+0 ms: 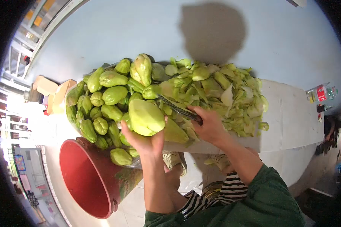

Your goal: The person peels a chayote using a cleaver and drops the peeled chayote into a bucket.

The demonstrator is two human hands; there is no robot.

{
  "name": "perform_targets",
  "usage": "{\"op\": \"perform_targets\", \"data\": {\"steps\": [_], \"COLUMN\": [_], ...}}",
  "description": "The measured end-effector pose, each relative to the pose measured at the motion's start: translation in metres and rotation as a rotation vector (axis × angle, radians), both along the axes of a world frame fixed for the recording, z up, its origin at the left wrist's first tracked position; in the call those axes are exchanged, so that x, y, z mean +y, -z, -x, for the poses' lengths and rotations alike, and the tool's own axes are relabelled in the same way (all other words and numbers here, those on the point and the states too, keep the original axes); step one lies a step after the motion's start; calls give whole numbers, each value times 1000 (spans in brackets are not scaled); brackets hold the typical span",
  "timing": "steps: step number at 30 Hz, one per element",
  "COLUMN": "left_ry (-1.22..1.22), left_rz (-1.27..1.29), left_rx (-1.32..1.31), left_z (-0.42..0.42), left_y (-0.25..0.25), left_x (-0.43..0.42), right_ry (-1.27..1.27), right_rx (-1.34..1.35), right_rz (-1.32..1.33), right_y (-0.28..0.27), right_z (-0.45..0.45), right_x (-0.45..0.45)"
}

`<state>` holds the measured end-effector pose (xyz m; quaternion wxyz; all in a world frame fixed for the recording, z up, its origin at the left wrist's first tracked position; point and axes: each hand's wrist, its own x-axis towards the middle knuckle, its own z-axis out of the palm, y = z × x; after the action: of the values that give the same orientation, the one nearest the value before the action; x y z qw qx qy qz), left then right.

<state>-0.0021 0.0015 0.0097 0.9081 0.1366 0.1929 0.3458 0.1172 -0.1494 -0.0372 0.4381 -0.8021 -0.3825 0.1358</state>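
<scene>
My left hand is palm up, with its fingers closed around the underside of a large peeled chayote, pale green and smooth. In my right hand is a long, dark peeling tool; I cannot tell whether it is a knife or a peeler. Its tip points left, close to the upper right of the held chayote. Just below the tool lies another pale green chayote, partly hidden by my left hand. Whole unpeeled chayotes are piled on the left, and a heap of peelings spreads to the right.
A red bucket stands at the lower left, beside the white work surface. A plastic bottle with a red label is at the far right. Cardboard boxes are at the left, and a pale blue wall rises behind.
</scene>
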Motion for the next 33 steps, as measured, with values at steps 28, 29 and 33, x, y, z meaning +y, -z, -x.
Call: {"op": "perform_targets", "data": {"steps": [28, 29, 33], "left_ry": [-81, -159, -176], "left_rz": [65, 23, 65], "left_rx": [117, 245, 230], "left_z": [-13, -15, -13], "left_y": [-2, -6, -3], "left_x": [-19, -21, -16], "right_ry": [-114, -115, -106], "right_rx": [-731, -732, -701], "right_rz": [-232, -230, -134], "right_y": [-6, -6, -8], "right_z": [22, 21, 17], "right_x": [6, 5, 3]}}
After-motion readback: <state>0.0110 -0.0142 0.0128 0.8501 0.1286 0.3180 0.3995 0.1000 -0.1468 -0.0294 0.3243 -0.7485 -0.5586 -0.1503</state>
